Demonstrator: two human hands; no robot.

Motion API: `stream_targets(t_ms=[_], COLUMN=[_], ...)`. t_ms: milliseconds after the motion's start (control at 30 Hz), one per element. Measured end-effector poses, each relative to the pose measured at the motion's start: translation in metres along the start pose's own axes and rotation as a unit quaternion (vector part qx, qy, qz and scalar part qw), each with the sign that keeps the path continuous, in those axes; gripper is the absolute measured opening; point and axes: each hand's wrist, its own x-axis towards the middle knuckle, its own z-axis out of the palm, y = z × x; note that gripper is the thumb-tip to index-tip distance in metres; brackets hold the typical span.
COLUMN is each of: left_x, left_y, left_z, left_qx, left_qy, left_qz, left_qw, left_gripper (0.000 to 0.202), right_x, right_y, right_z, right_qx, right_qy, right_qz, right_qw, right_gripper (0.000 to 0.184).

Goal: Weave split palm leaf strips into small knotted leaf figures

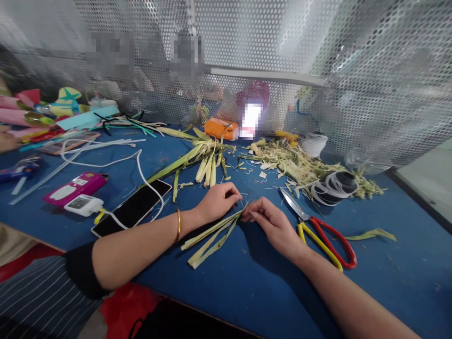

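My left hand [221, 202], with a gold bangle on its wrist, has its fingertips pinched together at what looks like a fine white thread. Close by on the right, my right hand [266, 219] closes its fingers on the gathered end of several pale green leaf strips [215, 235]. Their loose ends fan out toward me, below my left wrist. The exact grip at the strip ends is partly hidden by the fingers. Scissors [310, 221] with one red and one yellow handle lie partly open beside my right hand.
Behind my hands lie a bunch of leaf stalks [208, 157] and a heap of plant scraps [293, 162]. A spool of white cord [334, 188] stands right. Left are a black phone [134, 209], a magenta device [76, 189] and a white cable [141, 172]. Perforated mesh [254, 42] borders the back.
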Motion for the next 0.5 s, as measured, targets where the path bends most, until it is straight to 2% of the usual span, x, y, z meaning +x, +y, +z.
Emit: stream_targets(t_ms=[100, 167, 233, 367, 500], left_x=[0.0, 0.0, -0.001, -0.004, -0.005], left_y=[0.002, 0.004, 0.006, 0.012, 0.015], left_z=[0.002, 0.003, 0.004, 0.002, 0.0], left_qx=[-0.198, -0.246, -0.219, -0.084, -0.048], left_qy=[-0.085, -0.119, -0.125, -0.127, -0.137], left_qz=[-0.056, -0.072, -0.059, 0.003, 0.013], left_qw=[0.975, 0.959, 0.966, 0.988, 0.989], left_gripper=[0.011, 0.011, 0.011, 0.013, 0.012], right_x=[-0.001, -0.002, -0.003, -0.006, -0.007], right_y=[0.001, 0.001, 0.0, -0.001, -0.002], right_z=[-0.001, -0.002, -0.001, 0.0, 0.001], right_qx=[-0.038, -0.051, -0.062, -0.124, -0.156], right_qy=[-0.004, -0.008, -0.012, -0.015, -0.013], right_qz=[-0.024, -0.03, -0.035, -0.033, -0.037], right_qw=[0.999, 0.998, 0.997, 0.992, 0.987], right_gripper=[0.017, 0.017, 0.019, 0.02, 0.018])
